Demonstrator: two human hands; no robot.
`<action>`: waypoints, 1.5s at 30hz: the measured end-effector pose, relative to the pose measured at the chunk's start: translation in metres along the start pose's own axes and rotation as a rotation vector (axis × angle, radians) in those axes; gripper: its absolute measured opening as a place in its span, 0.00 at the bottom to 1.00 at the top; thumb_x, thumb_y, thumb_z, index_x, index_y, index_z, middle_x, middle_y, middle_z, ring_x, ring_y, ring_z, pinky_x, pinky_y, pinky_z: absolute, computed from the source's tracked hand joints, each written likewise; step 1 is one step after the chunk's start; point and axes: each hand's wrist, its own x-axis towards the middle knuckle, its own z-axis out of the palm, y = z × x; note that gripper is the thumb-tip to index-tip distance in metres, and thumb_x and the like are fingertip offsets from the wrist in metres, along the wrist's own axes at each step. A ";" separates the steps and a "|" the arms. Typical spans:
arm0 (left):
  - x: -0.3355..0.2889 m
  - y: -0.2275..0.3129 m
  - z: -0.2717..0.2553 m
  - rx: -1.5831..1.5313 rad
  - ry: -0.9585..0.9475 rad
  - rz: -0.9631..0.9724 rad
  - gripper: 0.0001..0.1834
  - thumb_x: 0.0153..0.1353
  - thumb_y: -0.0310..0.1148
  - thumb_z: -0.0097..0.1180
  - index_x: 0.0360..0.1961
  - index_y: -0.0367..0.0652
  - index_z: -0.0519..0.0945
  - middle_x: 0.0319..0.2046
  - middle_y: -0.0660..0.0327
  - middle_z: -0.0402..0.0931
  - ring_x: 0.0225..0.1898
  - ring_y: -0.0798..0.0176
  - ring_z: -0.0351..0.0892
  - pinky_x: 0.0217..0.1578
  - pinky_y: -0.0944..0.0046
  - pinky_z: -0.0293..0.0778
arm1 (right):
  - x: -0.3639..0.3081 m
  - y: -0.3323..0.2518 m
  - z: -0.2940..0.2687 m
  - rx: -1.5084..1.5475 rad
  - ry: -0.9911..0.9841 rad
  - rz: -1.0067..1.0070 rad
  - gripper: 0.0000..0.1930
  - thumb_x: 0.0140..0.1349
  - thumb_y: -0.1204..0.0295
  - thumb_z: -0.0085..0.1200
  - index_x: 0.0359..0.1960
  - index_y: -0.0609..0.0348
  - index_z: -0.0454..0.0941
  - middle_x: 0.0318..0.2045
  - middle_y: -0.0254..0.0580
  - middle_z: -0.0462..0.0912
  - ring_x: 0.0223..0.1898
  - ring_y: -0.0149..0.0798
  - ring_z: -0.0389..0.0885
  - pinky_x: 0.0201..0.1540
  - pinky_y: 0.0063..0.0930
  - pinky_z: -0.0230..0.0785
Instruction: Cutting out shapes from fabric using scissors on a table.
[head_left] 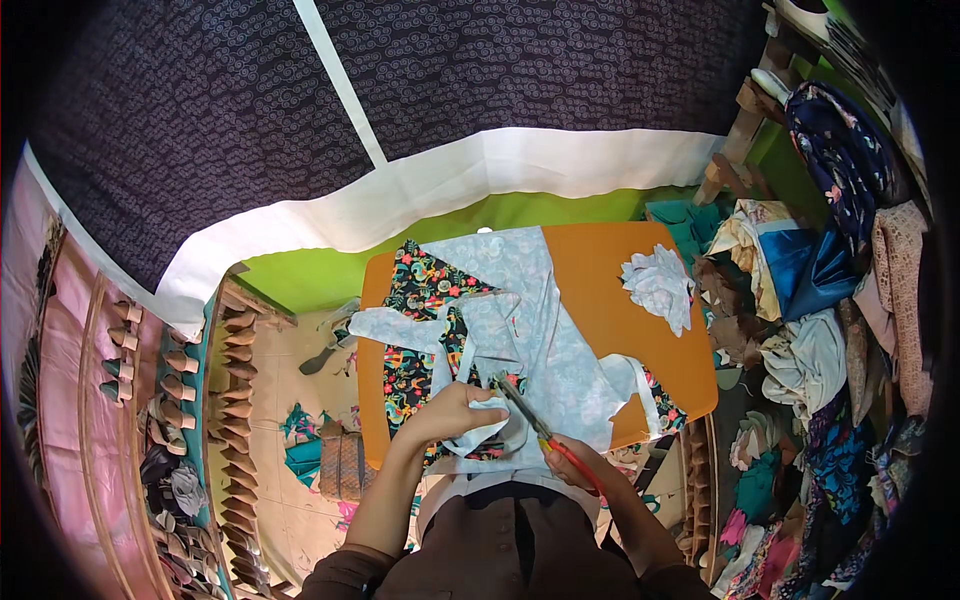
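While the right hand [572, 462] is wrapped around the red and yellow handles of the scissors [540, 425], the left hand [450, 412] pinches a pale bit of the flowery cloth [575, 370]. The cloth looks soft, thin and light, so it should flop and slide easily but not break. A good place to hold it would be just beside the blades, pulled a little tight, with fingertips out of the way. The scissors look hard and stiff, best held by the handles. Their blades point up and left over the cloth, near the left thumb; whether they touch it is hard to tell. Past both hands, the cloth spreads over the orange table [605, 260], mostly pale side up. Farther off, a crumpled pale cloth [660, 285] lies near the table's right edge.
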 end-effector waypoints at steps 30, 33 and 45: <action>0.022 0.007 0.013 0.087 0.339 0.369 0.12 0.49 0.34 0.56 0.30 0.34 0.75 0.22 0.58 0.70 0.22 0.66 0.67 0.24 0.70 0.63 | 0.054 -0.039 0.012 0.386 0.316 -0.118 0.15 0.46 0.73 0.59 0.29 0.60 0.63 0.17 0.29 0.66 0.15 0.22 0.63 0.15 0.16 0.54; 0.018 0.014 0.006 0.034 0.500 0.399 0.10 0.47 0.31 0.57 0.25 0.34 0.73 0.18 0.62 0.64 0.23 0.71 0.62 0.26 0.72 0.59 | 0.053 -0.036 0.012 0.331 0.280 -0.149 0.14 0.47 0.76 0.57 0.31 0.59 0.63 0.20 0.29 0.68 0.18 0.20 0.64 0.17 0.13 0.54; 0.016 0.010 -0.029 -0.033 0.719 0.485 0.10 0.48 0.30 0.56 0.23 0.33 0.71 0.20 0.63 0.66 0.25 0.70 0.63 0.30 0.72 0.61 | 0.045 -0.032 0.000 0.038 0.256 -0.241 0.19 0.44 0.71 0.61 0.31 0.56 0.61 0.21 0.28 0.62 0.21 0.22 0.60 0.19 0.16 0.56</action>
